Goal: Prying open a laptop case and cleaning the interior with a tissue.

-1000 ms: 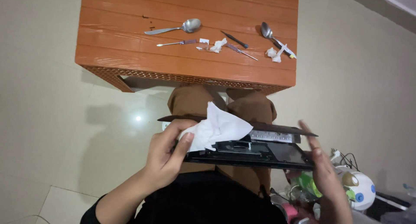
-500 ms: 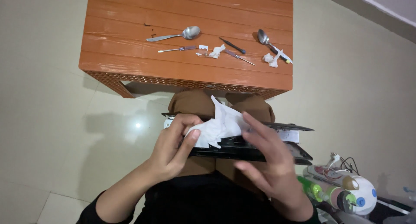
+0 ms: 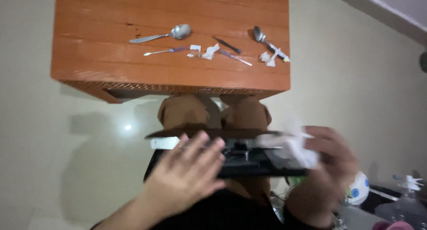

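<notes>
Head view: left hand (image 3: 187, 179) lies flat w/ fingers spread on a black flat device (image 3: 249, 161) across the lap, grip wide. Right hand (image 3: 327, 170), blurred, grips a white tissue (image 3: 296, 147) at the device's right end. Orange bench (image 3: 173, 70) beyond carries spoons (image 3: 180, 32) & small tools.

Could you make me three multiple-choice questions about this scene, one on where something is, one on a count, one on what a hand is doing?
1. Where does the dark flat device lie?
A. on the person's lap
B. on the table
C. on the floor

2. How many spoons lie on the orange table?
A. none
B. two
C. five

3. What does the right hand hold?
A. a spoon
B. nothing
C. a white tissue

Answers: 1 A, it rests across the brown-clad knees. 2 B, a left spoon and a right spoon. 3 C, the white tissue, blurred, shows at its fingers, while the left hand lies spread on the device.
</notes>
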